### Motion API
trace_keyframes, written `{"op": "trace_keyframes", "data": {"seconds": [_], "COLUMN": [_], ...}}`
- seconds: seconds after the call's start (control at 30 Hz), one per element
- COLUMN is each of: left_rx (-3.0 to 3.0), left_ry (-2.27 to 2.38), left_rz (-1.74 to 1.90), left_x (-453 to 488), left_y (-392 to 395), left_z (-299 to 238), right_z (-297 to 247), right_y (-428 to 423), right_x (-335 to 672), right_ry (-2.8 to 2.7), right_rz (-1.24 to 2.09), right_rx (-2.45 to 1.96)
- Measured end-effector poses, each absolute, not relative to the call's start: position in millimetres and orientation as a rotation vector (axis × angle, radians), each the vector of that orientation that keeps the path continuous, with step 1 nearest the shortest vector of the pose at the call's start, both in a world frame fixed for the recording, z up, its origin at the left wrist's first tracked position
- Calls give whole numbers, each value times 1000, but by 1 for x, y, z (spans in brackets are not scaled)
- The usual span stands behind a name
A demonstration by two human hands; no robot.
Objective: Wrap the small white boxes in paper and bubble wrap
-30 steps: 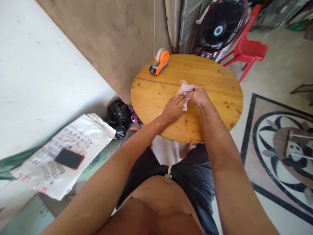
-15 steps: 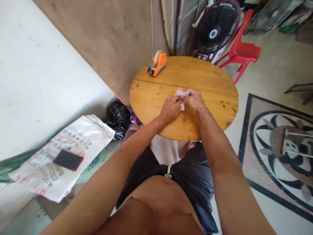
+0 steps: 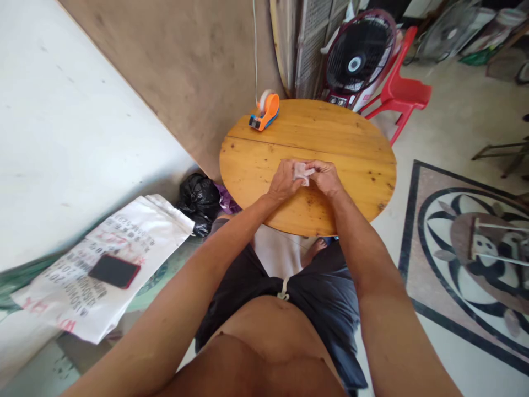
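Pale sheet, over bench, looks more bunched vs. 1 sec ago, fingers of L hand & R hand pinching it, so folding's prob. further along.

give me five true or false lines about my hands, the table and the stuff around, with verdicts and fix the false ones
1. The left hand and the right hand both hold the thin pale sheet. True.
2. The orange tape dispenser stands on the wooden table. True.
3. The thin pale sheet is spread out flat. False: it is bunched up between the two hands.
4. The smartphone lies on the white printed sack. True.
5. The orange tape dispenser is closer to the person than the hands are. False: it is farther away, near the table's far edge.
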State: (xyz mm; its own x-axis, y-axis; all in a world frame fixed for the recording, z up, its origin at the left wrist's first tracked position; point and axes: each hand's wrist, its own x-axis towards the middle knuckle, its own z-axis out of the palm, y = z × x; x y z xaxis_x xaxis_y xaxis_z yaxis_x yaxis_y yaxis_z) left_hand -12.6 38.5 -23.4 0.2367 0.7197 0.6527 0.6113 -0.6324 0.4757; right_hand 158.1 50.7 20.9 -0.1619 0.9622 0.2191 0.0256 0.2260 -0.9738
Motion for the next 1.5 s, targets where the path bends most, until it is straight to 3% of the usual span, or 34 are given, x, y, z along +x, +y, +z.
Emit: {"op": "trace_keyframes", "data": {"seconds": [0.3,0.6,0.97,1.5], "left_rx": [2455,2386,2450,2617], "left_ry": [1068,1125,931,1112], "left_rz": [1397,1434,1218,1244], "left_x": [-18,-17,-37,-37], "left_y": [51,45,38,32], "left_z": [-24,-25,-16,-19], "right_z": [18,4,2,8], "right_y": [53,57,55,31], "right_x": [166,174,183,196], "right_ry": [-1620,-1904,-2069,-2383], "right_rz": [1032,638,406,51], "right_rx": [-925,-953,-1007,-1122]}}
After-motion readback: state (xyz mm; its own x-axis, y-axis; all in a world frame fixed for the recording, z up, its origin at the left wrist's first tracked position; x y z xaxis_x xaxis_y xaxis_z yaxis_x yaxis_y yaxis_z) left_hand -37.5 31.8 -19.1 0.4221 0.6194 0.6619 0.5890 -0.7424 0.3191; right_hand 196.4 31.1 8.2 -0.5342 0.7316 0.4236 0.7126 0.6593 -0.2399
